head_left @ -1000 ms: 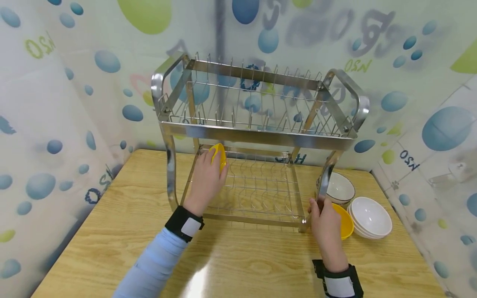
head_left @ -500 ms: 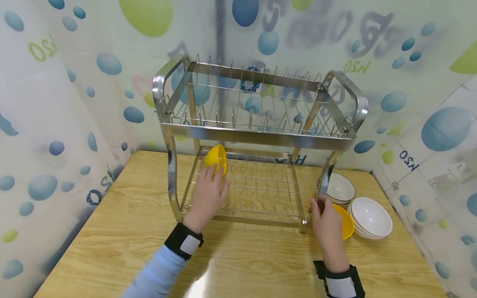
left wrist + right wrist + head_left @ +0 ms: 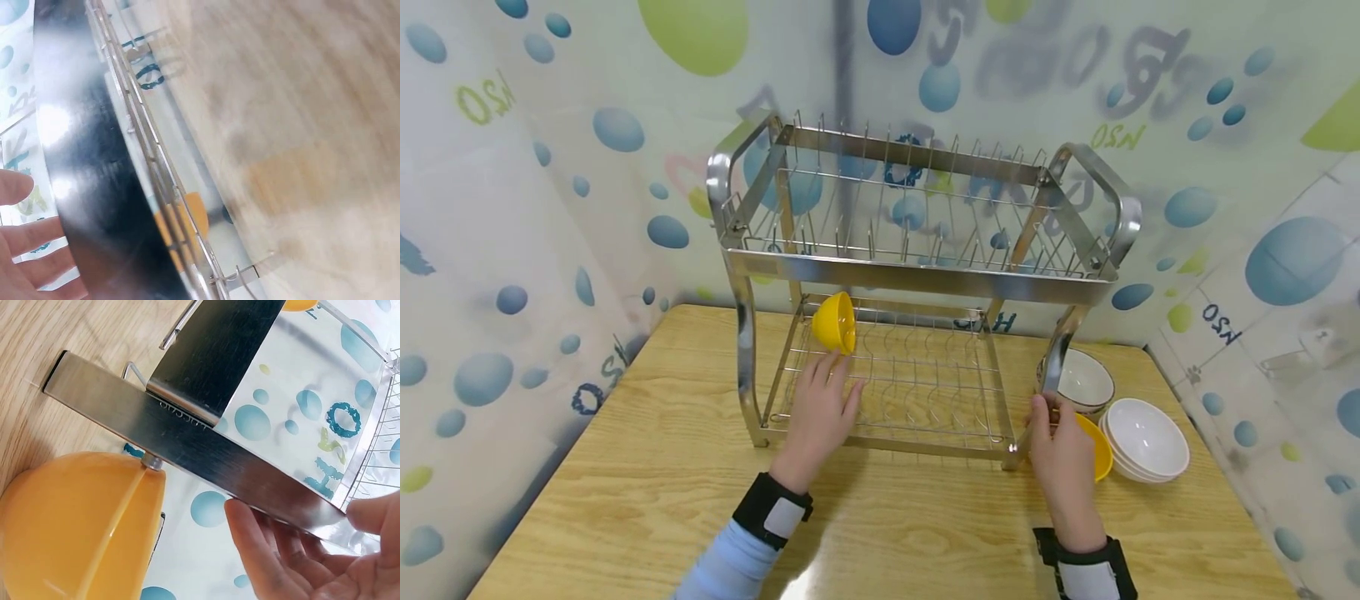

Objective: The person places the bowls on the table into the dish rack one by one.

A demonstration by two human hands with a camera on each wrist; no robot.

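A small yellow bowl point(image 3: 833, 323) stands on its side, its mouth turned right, in the back left of the lower tier of a two-tier metal dish rack point(image 3: 917, 277). Just in front of the bowl is my left hand point(image 3: 817, 402), fingers extended and holding nothing. Behind the rack's bar, the left wrist view shows the bowl point(image 3: 199, 209) partly covered by wires. My right hand point(image 3: 1062, 458) holds the rack's front right leg point(image 3: 187, 444), thumb on one side and fingers on the other in the right wrist view.
Right of the rack are more yellow bowls point(image 3: 1099, 450), partly hidden by my right hand. Beside them stand a stack of white bowls point(image 3: 1148, 437) and a dark-rimmed bowl point(image 3: 1086, 379). A patterned curtain point(image 3: 550, 250) hangs around the wooden table point(image 3: 625, 467).
My left hand has let go of the yellow bowl and drawn back toward me, leaving it on the lower tier. My right hand has stayed at the rack's leg with a slight shift.
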